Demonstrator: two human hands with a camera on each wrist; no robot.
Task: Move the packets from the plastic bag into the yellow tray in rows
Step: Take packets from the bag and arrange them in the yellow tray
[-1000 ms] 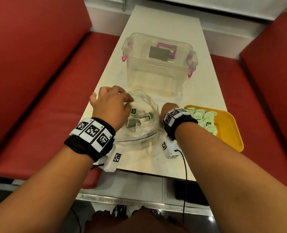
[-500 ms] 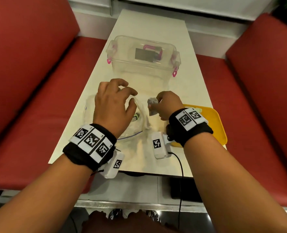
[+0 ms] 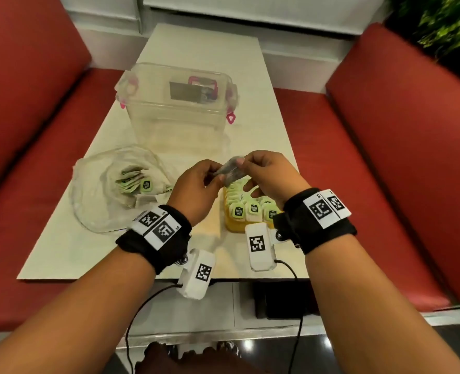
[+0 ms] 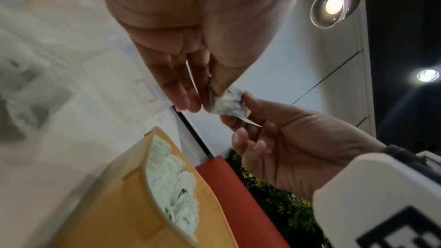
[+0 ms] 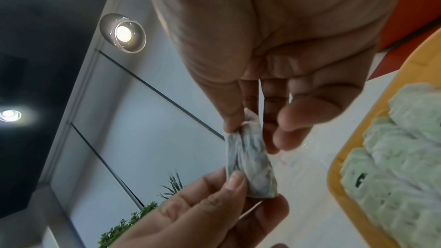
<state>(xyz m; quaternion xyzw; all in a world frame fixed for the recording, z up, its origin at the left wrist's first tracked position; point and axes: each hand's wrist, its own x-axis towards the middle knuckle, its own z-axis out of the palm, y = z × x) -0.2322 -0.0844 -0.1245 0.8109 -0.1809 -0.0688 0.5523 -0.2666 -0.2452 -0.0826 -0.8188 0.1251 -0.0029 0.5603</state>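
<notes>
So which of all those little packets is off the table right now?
The grey crumpled packet, pinched between left hand and right hand above the yellow tray; the others lie in tray or plastic bag.

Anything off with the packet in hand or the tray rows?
The small greyish crumpled packet, pinched between the left hand and right hand above the yellow plastic tray, looks creased and dull beside the pale green packets standing in rows. Nothing has spilled.

Black wristbands (image 3: 156, 238) carry white coded tags and cabled cameras (image 3: 258, 245).
</notes>
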